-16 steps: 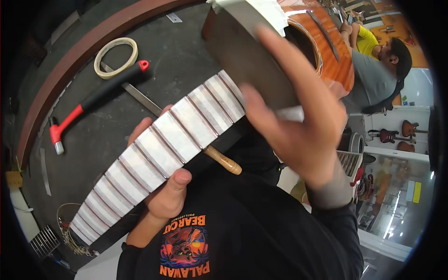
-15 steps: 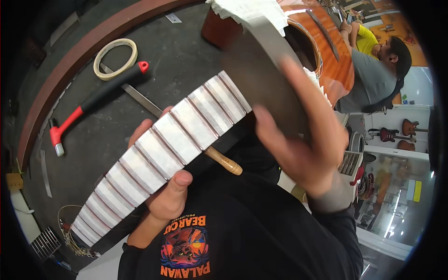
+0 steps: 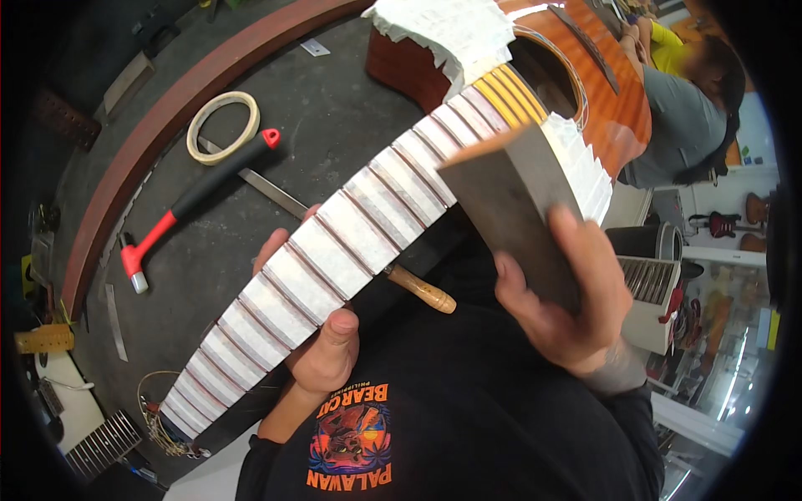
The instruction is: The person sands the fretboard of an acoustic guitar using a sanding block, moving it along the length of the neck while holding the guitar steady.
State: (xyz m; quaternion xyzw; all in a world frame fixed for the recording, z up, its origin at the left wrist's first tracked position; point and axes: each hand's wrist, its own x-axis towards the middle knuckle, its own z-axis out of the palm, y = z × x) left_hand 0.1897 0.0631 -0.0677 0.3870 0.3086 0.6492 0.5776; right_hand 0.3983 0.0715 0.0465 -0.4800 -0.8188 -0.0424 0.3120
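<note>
An acoustic guitar's neck [image 3: 318,258] runs diagonally, its fretboard mostly covered in pale tape between exposed frets, with bare yellow bands near the soundhole. My left hand [image 3: 332,347] cradles the neck from beneath, thumb on the near edge, fingertips at the far edge. My right hand [image 3: 591,309] grips a long dark rectangular block [image 3: 510,209] beside the upper fretboard. The glossy orange body [image 3: 622,125] is partly masked with crumpled white paper [image 3: 434,25]. A flat file with a wooden handle [image 3: 422,290] lies crosswise under the neck.
On the dark bench mat [image 3: 317,125] are a red-and-black hammer [image 3: 203,199], a tape roll [image 3: 224,121] and thin metal strips, bordered by a curved brown rim [image 3: 159,125]. A co-worker [image 3: 685,100] is at upper right; hanging guitars [image 3: 723,224] and a slotted box are at right.
The block in my right hand has moved down and toward me, uncovering the yellow bands near the soundhole. The view has shifted slightly; my left hand still holds the neck.
</note>
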